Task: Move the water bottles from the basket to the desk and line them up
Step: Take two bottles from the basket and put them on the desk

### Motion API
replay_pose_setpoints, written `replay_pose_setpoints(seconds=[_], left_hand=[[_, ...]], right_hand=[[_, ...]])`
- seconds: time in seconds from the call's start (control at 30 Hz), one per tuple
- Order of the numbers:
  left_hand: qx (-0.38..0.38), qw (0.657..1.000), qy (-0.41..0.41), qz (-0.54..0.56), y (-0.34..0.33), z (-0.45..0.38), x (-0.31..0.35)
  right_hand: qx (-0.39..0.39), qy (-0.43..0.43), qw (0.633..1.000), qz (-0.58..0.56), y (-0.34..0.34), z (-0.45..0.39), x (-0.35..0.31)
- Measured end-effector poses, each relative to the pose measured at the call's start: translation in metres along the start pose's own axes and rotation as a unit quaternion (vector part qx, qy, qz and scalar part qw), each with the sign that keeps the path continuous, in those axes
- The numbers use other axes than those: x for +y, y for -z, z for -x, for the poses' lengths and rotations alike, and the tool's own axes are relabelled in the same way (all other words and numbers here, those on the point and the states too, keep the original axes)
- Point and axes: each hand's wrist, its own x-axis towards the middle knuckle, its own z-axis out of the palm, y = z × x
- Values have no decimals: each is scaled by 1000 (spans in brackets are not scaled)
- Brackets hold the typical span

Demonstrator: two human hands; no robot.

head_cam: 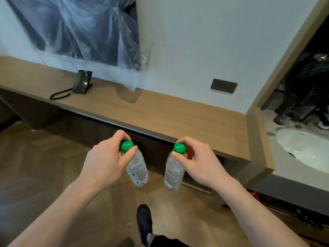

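My left hand [106,159] pinches the neck of a clear water bottle [138,171] with a green cap, just under that cap. My right hand [197,158] holds a second clear bottle [173,173] with a green cap the same way. Both bottles hang upright in the air over the wooden floor, just in front of the long wooden desk [160,113]. No basket is in view.
A black desk phone [82,82] with a coiled cord stands at the desk's back left. A plastic-covered dark screen [80,29] hangs on the wall above. A dark wall plate [223,85] sits right of it. A white sink [302,148] lies to the right. My shoe [144,221] is on the floor.
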Motion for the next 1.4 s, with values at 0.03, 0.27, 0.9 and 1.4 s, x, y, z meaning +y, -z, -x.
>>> replay_pose_setpoints(seconds=[0.03, 0.27, 0.9, 1.4], left_hand=[[10, 1000, 11, -4, 6, -9, -13], [34, 997, 64, -37, 55, -89, -97], [156, 961, 220, -54, 194, -212, -362], [139, 970, 192, -55, 330, -307, -590]], right_hand=[[-8, 9, 1000, -4, -9, -18, -7], [-35, 66, 997, -32, -74, -152, -52], [-133, 189, 973, -4, -269, -434, -242], [-120, 172, 977, -26, -442, -556, -416]])
